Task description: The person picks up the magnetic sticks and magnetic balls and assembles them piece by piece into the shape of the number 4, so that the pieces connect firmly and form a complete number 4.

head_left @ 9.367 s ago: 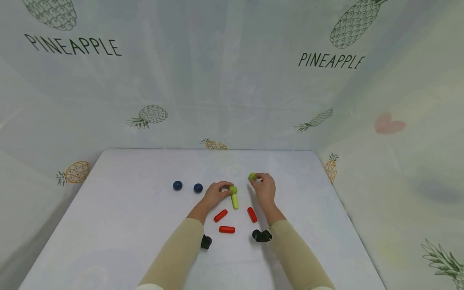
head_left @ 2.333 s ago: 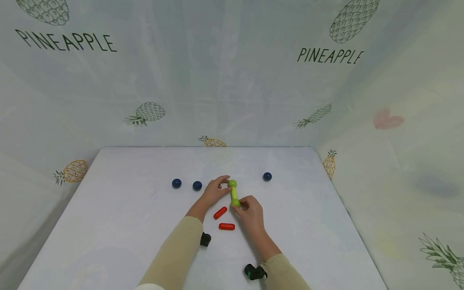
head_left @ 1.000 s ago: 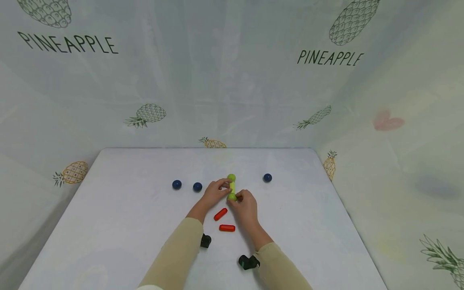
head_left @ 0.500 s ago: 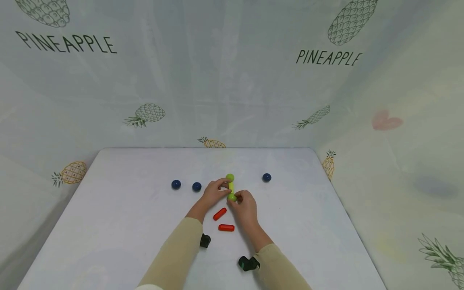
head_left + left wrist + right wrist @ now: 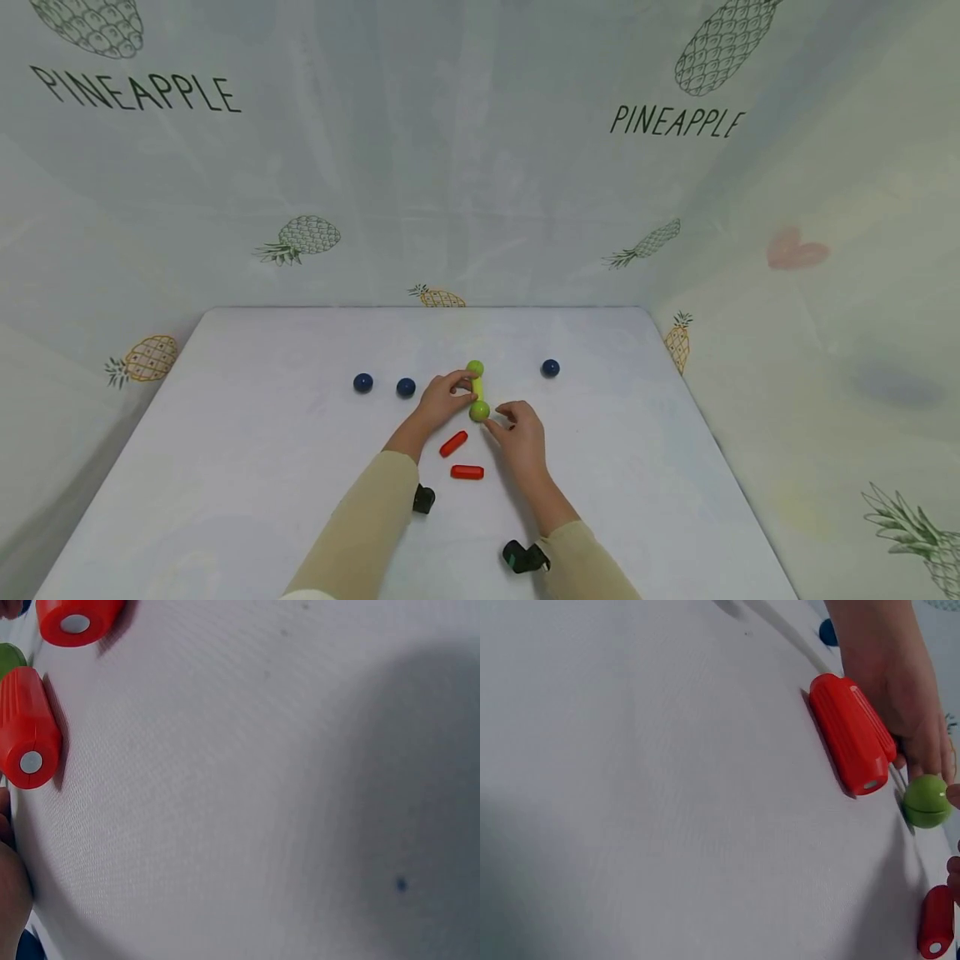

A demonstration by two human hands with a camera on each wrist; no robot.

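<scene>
In the head view, a yellow-green toy stick (image 5: 477,389) lies between two green balls: a far ball (image 5: 475,367) and a near ball (image 5: 479,411). My left hand (image 5: 441,402) pinches the stick from the left side with thumb and forefinger. Just right of the near ball, my right hand (image 5: 522,440) has its thumb and fingers parted, with nothing between them. Closer to me lie a slanted red stick (image 5: 453,443) and a crosswise red stick (image 5: 467,472). The right wrist view adds another red stick (image 5: 936,922), hidden from the head camera. Pale discs show on red stick ends.
Farther left on the white table (image 5: 262,467) sit two navy balls, an outer ball (image 5: 363,382) and an inner ball (image 5: 406,387). A third navy ball (image 5: 551,367) rests at the back right. Patterned cloth (image 5: 480,167) rises behind the table.
Over the earlier frames, the right hand brought a second green ball to the stick's near end. Since half a second ago it has let go and drawn slightly right; the left hand keeps its place.
</scene>
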